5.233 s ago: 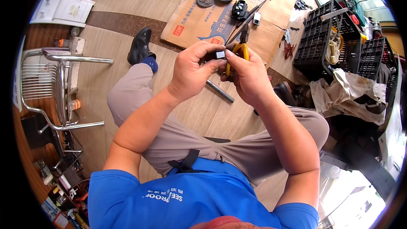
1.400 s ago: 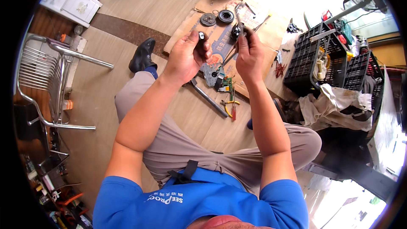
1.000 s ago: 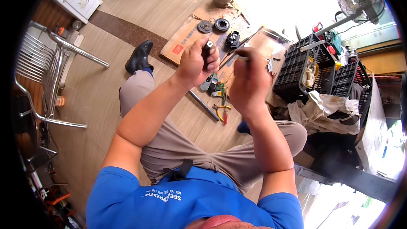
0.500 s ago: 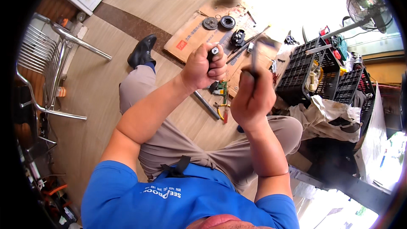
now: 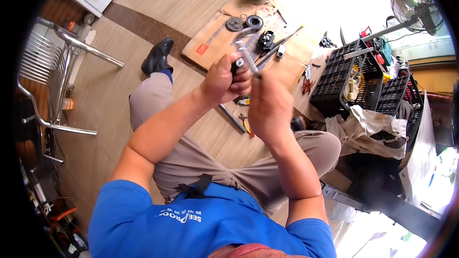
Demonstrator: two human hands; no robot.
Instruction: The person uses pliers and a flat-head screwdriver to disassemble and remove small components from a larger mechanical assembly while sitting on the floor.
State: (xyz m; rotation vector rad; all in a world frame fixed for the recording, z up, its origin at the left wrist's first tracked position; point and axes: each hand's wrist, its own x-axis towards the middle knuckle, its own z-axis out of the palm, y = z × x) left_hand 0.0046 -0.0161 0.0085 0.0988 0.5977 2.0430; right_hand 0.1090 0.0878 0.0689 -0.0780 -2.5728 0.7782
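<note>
My left hand point(image 5: 222, 79) is closed round a short black piece point(image 5: 234, 69) with a pale metallic end facing up; most of it is hidden in the fist. In my right hand point(image 5: 270, 107) is a hammer point(image 5: 249, 59), smeared by motion, its grip covered by the fingers. The hammer's head is just above the end of the black piece; whether they touch I cannot tell. Both hands are raised over a flattened cardboard sheet point(image 5: 201, 43) on the floor, between my spread legs.
On the cardboard lie a grey disc point(image 5: 234, 24), a black ring-shaped part point(image 5: 254, 22) and a black housing point(image 5: 266, 40). A metal tube point(image 5: 233, 119) rests near my left knee. Black crates point(image 5: 334, 81) stand at right, a metal chair point(image 5: 62, 76) at left, and a fan point(image 5: 416, 7) at far right.
My right hand has swung left and the hammer's head has come from the right to above my left fist. The left hand keeps its hold on the black piece, shifting slightly.
</note>
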